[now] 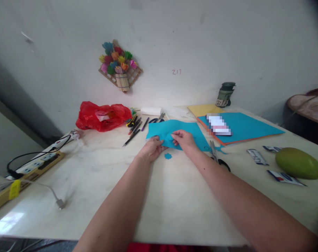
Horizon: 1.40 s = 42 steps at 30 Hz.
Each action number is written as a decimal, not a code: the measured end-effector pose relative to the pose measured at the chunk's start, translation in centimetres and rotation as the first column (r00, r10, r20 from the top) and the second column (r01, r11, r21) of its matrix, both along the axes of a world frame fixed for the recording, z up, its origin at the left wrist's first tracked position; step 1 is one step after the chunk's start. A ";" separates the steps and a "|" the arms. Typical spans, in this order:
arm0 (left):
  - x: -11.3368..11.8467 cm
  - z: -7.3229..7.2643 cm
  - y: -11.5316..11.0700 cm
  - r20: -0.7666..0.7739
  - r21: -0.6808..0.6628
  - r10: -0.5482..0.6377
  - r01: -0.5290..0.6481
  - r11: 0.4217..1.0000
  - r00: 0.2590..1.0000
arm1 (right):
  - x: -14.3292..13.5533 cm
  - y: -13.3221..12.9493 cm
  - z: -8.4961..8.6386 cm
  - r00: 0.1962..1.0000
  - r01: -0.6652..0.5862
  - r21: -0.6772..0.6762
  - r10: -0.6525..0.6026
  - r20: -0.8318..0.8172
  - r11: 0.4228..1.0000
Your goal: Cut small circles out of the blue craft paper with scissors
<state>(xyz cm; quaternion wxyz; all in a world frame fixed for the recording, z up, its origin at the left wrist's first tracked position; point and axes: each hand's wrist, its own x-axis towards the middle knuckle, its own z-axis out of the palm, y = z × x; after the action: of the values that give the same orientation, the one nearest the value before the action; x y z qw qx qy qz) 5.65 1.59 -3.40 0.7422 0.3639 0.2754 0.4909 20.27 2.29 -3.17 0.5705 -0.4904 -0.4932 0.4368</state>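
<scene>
A blue paper sheet [198, 134] lies in the middle of the table, with both hands at its near edge. My left hand [154, 147] is closed at the sheet's left part, thumb on top, with its fingertips by a small blue paper piece. My right hand [183, 139] pinches a small blue paper piece [170, 137] between thumb and fingers, over the sheet. Just in front of the hands lies a small blue star-like cutout [168, 156]. Black-handled scissors [214, 151] rest beside the sheet's right edge, next to thin blue scraps [221, 149].
Right: phone [219, 125] on blue sheets [249, 126], green fruit [297, 163], small packets [257, 156], bottle [225, 94]. Left: red plastic bag [101, 117], pens [132, 137], power strip [43, 162], white cable [50, 188]. More scissors [157, 119] lie behind the sheet.
</scene>
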 end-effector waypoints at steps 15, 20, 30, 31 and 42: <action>-0.1 -0.2 0.1 -0.019 0.001 -0.033 0.034 0.999 0.999 | -0.2 -0.2 -0.1 1.000 -0.013 -0.008 0.013 0.005 1.000; -0.2 -0.2 0.2 0.004 -0.017 -0.047 0.047 0.999 0.999 | 0.0 0.1 -0.4 1.000 -0.003 0.007 0.003 -0.022 1.000; -0.2 0.0 0.0 0.009 -0.025 -0.019 0.019 1.000 1.000 | -0.4 0.8 -1.5 0.985 -0.064 0.124 0.043 0.165 0.990; -0.2 0.1 0.0 0.012 -0.030 -0.014 0.014 0.999 1.000 | -0.4 1.0 -1.7 0.978 -0.069 0.147 0.039 0.203 0.987; -0.1 0.0 0.2 -0.022 -0.043 0.020 -0.021 0.999 1.000 | -0.6 1.5 -2.8 0.889 -0.066 0.303 -0.082 0.451 0.951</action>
<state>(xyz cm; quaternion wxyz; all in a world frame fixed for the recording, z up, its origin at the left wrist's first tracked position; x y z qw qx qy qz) 5.52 1.78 -3.37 0.7418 0.3502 0.2977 0.4883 19.69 3.82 -5.94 0.5097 -0.4857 -0.6740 0.2237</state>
